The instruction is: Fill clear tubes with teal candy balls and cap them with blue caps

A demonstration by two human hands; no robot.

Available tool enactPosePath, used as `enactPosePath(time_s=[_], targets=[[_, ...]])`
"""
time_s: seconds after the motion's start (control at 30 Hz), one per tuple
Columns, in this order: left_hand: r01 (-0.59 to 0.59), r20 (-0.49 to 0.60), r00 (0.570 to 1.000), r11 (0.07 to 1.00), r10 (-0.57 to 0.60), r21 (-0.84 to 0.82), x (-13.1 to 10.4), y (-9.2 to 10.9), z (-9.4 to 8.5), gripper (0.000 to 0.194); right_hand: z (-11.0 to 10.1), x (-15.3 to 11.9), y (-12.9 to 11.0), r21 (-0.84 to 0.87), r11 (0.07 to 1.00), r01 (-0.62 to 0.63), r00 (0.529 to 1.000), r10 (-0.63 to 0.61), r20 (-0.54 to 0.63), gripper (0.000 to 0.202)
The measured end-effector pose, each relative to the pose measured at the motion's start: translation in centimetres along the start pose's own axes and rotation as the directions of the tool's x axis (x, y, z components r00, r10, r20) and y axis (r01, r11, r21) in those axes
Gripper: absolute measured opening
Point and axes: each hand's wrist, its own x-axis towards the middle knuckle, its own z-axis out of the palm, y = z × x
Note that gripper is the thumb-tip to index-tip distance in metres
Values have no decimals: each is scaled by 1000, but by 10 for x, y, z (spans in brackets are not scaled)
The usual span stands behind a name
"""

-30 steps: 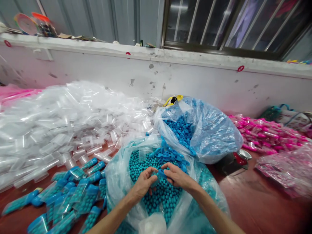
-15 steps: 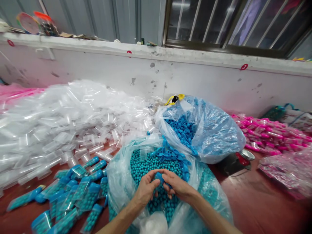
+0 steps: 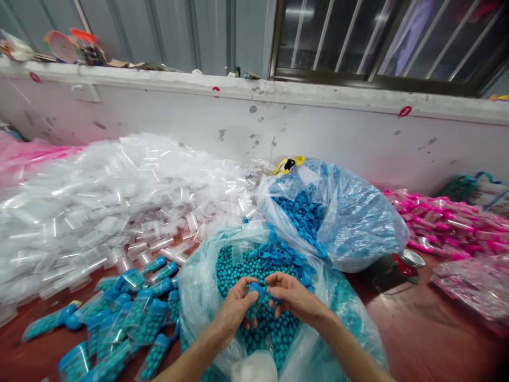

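- Blue-capped tube [image 3: 256,289]: above the teal beads [image 3: 246,265], pinched by the left hand [image 3: 234,305].
- Right hand [image 3: 296,298]: curled just beside it, blue showing at its fingers; grip unclear.
- Blue caps [image 3: 278,253]: on the beads' far side.
- Filled tubes [image 3: 149,321]: left, on the red surface [image 3: 401,318].
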Motion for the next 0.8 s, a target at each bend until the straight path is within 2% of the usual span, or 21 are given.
enactPosePath(time_s=[0.1, 0.27, 0.37, 0.47, 0.57, 0.63, 0.73, 0.8], targets=[[-40, 23, 999, 999, 39, 27, -2, 3, -1, 47, 0, -2, -3, 23, 998, 58, 998, -58, -1, 40], [-103, 45, 994, 989, 99, 107, -2, 10, 3, 40, 9, 1, 3, 144, 977, 159, 983, -143, -116, 39], [-112, 58, 992, 991, 108, 79, -4, 13, 2, 36, 10, -2, 3, 218, 957, 193, 981, -180, -77, 42], [-123, 125, 986, 990, 114, 65, -7, 16, 0, 35, 7, -3, 3, 187, 966, 180, 984, -176, -38, 47], [-173, 164, 974, 979, 154, 110, -10, 16, 2, 33, 5, 1, 4, 13, 987, 159, 984, -157, -86, 50], [-186, 112, 979, 974, 172, 132, -11, 13, 6, 36, 6, 3, 4, -191, 972, 136, 981, -159, -113, 43], [-179, -22, 983, 974, 184, 136, -9, 6, 11, 49, 14, -1, 0, -537, 830, 151, 962, -250, -115, 33], [-196, -51, 978, 976, 201, 94, -5, 3, 14, 52, 21, -7, -3, -682, 709, 178, 952, -300, -63, 33]])
